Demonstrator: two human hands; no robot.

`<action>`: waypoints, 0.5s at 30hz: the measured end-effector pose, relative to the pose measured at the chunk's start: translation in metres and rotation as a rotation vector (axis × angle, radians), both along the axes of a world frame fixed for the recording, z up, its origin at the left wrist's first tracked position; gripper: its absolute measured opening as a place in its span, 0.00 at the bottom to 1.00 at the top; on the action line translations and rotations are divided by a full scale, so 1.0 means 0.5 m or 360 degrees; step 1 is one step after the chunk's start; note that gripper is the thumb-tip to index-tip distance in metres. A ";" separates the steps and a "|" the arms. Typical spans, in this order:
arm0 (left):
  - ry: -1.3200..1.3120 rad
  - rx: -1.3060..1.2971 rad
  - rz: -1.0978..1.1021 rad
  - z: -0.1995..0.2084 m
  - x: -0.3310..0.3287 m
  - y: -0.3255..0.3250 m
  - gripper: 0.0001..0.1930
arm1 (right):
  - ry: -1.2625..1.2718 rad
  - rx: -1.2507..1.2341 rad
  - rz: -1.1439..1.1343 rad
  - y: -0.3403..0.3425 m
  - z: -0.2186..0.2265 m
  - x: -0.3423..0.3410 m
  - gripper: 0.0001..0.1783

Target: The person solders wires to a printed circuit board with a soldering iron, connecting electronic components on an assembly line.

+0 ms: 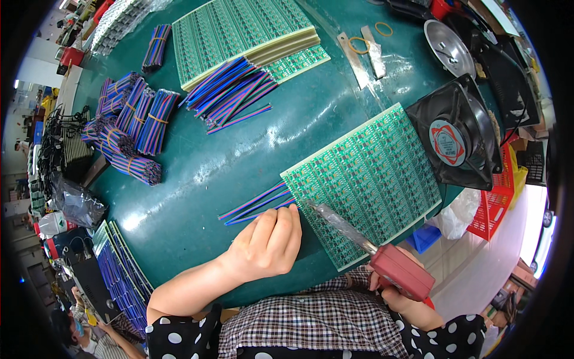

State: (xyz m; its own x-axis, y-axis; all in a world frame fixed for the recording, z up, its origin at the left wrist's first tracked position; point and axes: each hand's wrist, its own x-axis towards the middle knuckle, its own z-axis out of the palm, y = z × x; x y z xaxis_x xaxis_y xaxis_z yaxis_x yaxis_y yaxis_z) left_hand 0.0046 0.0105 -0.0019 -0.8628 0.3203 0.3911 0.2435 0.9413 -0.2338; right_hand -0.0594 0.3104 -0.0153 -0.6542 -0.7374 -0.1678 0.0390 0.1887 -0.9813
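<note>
1. Two hands work at a green circuit-board panel [365,185], which lies flat on the green tabletop [197,233], left of a black fan [454,131].
2. Left hand [266,245]: fingers drawn narrowly together, pinching at the striped wires [254,203] beside the panel's left edge; the fingertip contact is partly hidden.
3. Right hand [393,297]: fingers wrapped around the handle of a red soldering tool [402,273]. Its shaft extends over the panel, toward the left edge.
4. Far side of tabletop: stacked panels [245,36], with loose wires [230,90] against their near edge.
5. Left of these: banded wire bundles [156,122].
</note>
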 end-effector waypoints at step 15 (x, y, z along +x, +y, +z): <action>-0.0332 0.0495 0.0337 0.081 -0.020 0.001 0.14 | -0.0529 -0.0263 -0.0464 0.046 -0.039 0.046 0.47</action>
State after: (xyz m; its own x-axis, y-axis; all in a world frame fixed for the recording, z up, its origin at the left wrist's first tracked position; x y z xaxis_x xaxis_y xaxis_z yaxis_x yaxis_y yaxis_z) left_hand -0.0053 0.0111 0.0387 -0.9677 0.0219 0.2513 0.0491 0.9935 0.1026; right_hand -0.0364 0.3335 -0.0347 -0.7686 -0.5655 -0.2990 0.3841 -0.0341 -0.9227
